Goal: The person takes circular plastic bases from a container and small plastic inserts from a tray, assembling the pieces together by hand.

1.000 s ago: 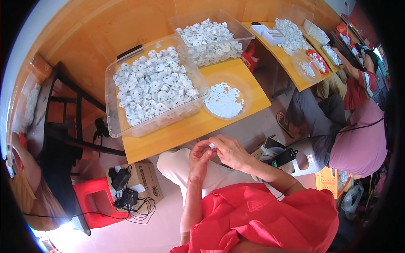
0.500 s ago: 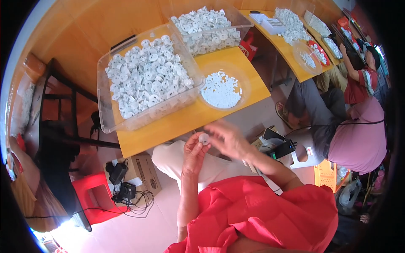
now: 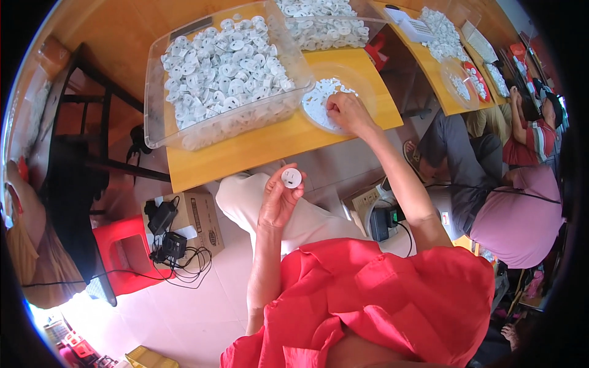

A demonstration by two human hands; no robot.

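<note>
Standing at the left is a black-framed rack, with a red plastic stool on the floor at near left. Right of the stool, a brown cardboard box has black power adapters on and against it, cables tangled alongside. Next, on a yellow wood-look table, a large rectangular clear plastic bin is heaped with white round plastic parts. Left hand is off the table's near edge, above pale trousers, thumb and fingers pinching a small white round plastic disc, flat face turned up, dark mark showing. Second clear bin, far side of table, also full of white parts. Right hand reaches over a round shallow clear plastic dish, fingers bunched and tips down at small white flat pieces; cannot tell if one is gripped. Far right, another yellow table has a pile of white parts, a clear dish and a red dish. Near that table, right side: a seated co-worker in grey trousers, then a pink cloth.
</note>
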